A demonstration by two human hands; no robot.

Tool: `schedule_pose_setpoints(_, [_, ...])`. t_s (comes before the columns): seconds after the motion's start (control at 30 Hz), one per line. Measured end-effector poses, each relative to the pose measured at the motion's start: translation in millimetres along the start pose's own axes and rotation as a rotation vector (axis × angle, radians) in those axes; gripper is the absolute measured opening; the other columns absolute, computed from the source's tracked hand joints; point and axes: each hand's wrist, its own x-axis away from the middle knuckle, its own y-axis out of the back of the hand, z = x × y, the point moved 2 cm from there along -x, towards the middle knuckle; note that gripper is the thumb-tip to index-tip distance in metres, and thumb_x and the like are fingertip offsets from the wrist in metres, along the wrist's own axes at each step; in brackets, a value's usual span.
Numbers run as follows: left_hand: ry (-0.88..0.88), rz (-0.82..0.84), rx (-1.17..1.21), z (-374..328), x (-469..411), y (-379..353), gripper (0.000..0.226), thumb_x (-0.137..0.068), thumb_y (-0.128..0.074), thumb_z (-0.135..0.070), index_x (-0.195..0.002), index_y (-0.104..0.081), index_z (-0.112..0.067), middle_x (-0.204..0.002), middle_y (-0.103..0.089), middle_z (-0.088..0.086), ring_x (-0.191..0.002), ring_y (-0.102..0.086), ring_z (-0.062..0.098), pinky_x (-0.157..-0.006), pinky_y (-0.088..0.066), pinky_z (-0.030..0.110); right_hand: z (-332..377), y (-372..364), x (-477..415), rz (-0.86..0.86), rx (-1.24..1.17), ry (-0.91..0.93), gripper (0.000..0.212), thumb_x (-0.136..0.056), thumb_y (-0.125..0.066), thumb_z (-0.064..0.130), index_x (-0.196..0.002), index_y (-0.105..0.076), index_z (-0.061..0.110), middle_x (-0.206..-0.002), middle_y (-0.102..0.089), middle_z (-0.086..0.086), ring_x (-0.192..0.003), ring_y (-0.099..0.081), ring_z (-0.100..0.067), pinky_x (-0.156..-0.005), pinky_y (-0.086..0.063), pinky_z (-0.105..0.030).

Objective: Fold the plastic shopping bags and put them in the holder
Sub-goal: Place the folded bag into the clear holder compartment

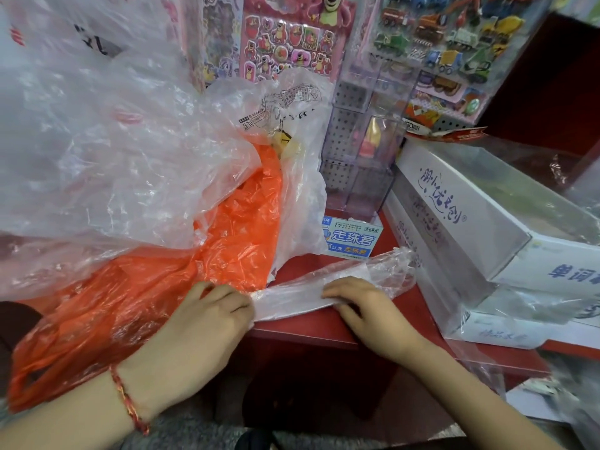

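clear bag point(328, 292): folded into a long flat strip, along counter front edge | orange bag point(181, 277): crumpled, unfolded, spilling over front-left edge | clear bags point(107, 151): loose heap, counter left

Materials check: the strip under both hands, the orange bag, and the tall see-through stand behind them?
Clear strip: thin plastic film, translucent and glossy, crinkled at its loose end. Orange bag: same kind of thin film, semi-opaque, with fine wrinkles and sheen. Display stand: looks like rigid clear acrylic, with straight glossy edges and a dotted panel visible through it; could be another hard plastic.
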Motion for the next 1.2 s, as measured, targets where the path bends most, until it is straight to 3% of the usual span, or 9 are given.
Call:
schedule_pose_setpoints(0.13, [0.201, 0.005, 0.196, 9, 6, 3, 0.037, -0.084, -0.037, -0.039, -0.071, -0.070, -0.028, -0.083, -0.059, -0.019, -0.082, -0.043, 0.003, -0.073, -0.040, 0.030, -24, 19, -7, 0.022, -0.214, -0.187, 0.010, -0.089, -0.062, 0.009, -0.085, -0.070, 0.014, -0.088, -0.068, 0.000, -0.083, -0.059, -0.005, -0.082, -0.042, -0.015])
schedule_pose_setpoints(0.23, [0.459, 0.029, 0.433, 16, 2, 3, 0.028, -0.089, -0.047, -0.038, -0.064, -0.060, -0.037, -0.080, -0.052, -0.019, -0.084, -0.047, 0.008, -0.078, -0.040, 0.035, -32, 28, -18, 0.048, -0.283, -0.275, 0.016, -0.088, -0.063, 0.010, -0.073, -0.064, 0.013, -0.073, -0.059, -0.001, -0.065, -0.048, -0.003, -0.065, -0.037, -0.013])
schedule_pose_setpoints(0.33, [0.640, 0.056, 0.449, 18, -5, 4, 0.028, -0.092, -0.053, -0.028, -0.068, -0.067, -0.025, -0.082, -0.050, -0.010, -0.089, -0.045, 0.014, -0.082, -0.035, 0.034, -39, 26, -29, 0.035, -0.253, -0.374, 0.024, -0.088, -0.064, 0.018, -0.065, -0.058, 0.017, -0.063, -0.051, 0.004, -0.057, -0.041, -0.002, -0.057, -0.033, -0.014])
schedule_pose_setpoints(0.43, [0.703, 0.125, 0.300, 14, -11, 7, 0.024, -0.091, -0.049, -0.029, -0.077, -0.067, -0.023, -0.083, -0.045, -0.007, -0.089, -0.041, 0.016, -0.076, -0.032, 0.031, -48, 20, -37, 0.006, -0.062, -0.446, 0.031, -0.086, -0.065, 0.031, -0.062, -0.050, 0.021, -0.062, -0.050, 0.006, -0.063, -0.046, -0.010, -0.061, -0.035, -0.027])
schedule_pose_setpoints(0.57, [0.737, 0.147, 0.274, 10, -19, 11, 0.035, -0.083, -0.053, -0.029, -0.049, -0.044, -0.021, -0.076, -0.042, -0.004, -0.084, -0.044, 0.021, -0.067, -0.028, 0.032, -56, 18, -41, -0.077, 0.199, -0.457, 0.033, -0.087, -0.060, 0.042, -0.067, -0.045, 0.020, -0.070, -0.056, 0.001, -0.077, -0.052, -0.023, -0.073, -0.039, -0.036])
schedule_pose_setpoints(0.73, [0.703, 0.188, 0.272, 11, -22, 16, 0.042, -0.079, -0.054, -0.024, -0.043, -0.033, -0.017, -0.061, -0.035, -0.002, -0.068, -0.039, 0.021, -0.061, -0.027, 0.031, -71, 23, -32, -0.258, 0.322, -0.422, 0.007, -0.086, -0.062, 0.010, -0.085, -0.060, 0.003, -0.088, -0.061, -0.019, -0.091, -0.054, -0.038, -0.081, -0.034, -0.038])
schedule_pose_setpoints(0.87, [0.715, 0.245, 0.267, 14, -24, 17, 0.039, -0.078, -0.053, -0.023, -0.044, -0.038, -0.014, -0.055, -0.034, -0.001, -0.062, -0.035, 0.019, -0.061, -0.030, 0.030, -6, 26, -20, -0.491, 0.300, -0.169, 0.022, -0.075, -0.053, -0.002, -0.093, -0.064, 0.004, -0.089, -0.061, -0.015, -0.084, -0.055, -0.036, -0.078, -0.034, -0.035])
schedule_pose_setpoints(1.03, [0.794, 0.321, 0.380, 11, -29, 26, 0.030, -0.079, -0.059, -0.029, -0.058, -0.062, -0.007, -0.060, -0.059, 0.001, -0.063, -0.054, 0.019, -0.054, -0.034, 0.028, 96, -27, -12, -0.033, 0.343, 0.270, 0.040, -0.075, -0.055, 0.039, -0.108, -0.055, 0.016, -0.099, -0.059, -0.002, -0.089, -0.050, -0.020, -0.076, -0.032, -0.029])
schedule_pose_setpoints(1.2, [0.912, 0.482, 0.765, -14, -10, 35, 0.029, -0.089, -0.055, -0.031, -0.069, -0.058, -0.010, -0.054, -0.047, 0.004, -0.047, -0.042, 0.016, -0.045, -0.028, 0.023, 82, -37, 4, -0.050, 0.512, 0.347, 0.023, -0.082, -0.048, 0.023, -0.096, -0.066, 0.016, -0.090, -0.064, 0.001, -0.077, -0.057, -0.022, -0.071, -0.032, -0.030])
